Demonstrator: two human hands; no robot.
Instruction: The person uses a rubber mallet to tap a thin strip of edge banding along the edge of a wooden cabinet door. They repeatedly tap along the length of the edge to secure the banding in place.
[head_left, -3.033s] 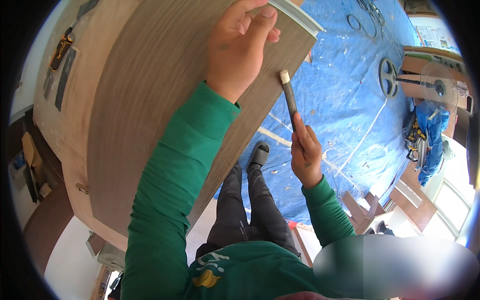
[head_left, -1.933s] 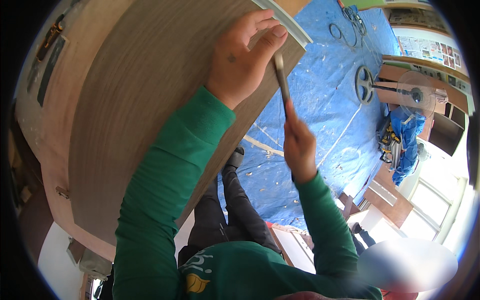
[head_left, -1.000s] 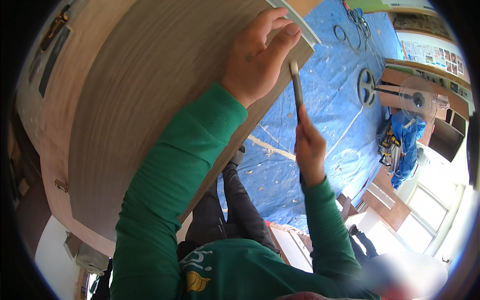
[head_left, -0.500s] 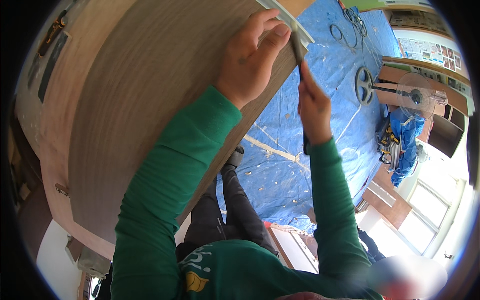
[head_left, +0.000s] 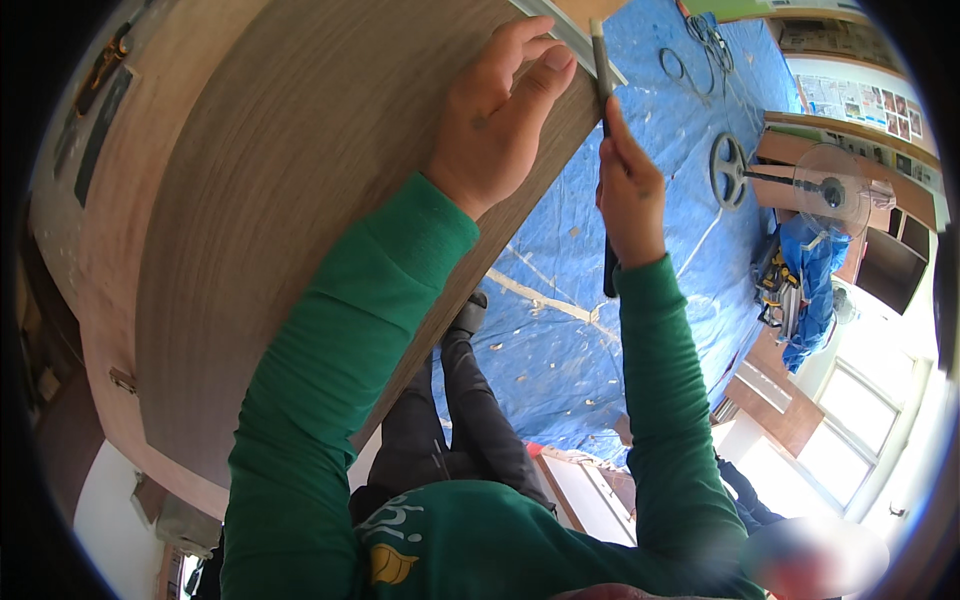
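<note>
Up and away from the body, the right hand (head_left: 632, 195) has moved since a second ago. Its fingers are wrapped around a dark stick-like tool (head_left: 602, 72). That tool's pale tip now pokes past the pale strip (head_left: 572, 42) at the end of the big brown board (head_left: 300, 200). The left hand (head_left: 490, 135) is over the board, near the corner, with its thumb and bent fingers apart. Its fingertips reach the strip, but whether they press it, one cannot tell.
</note>
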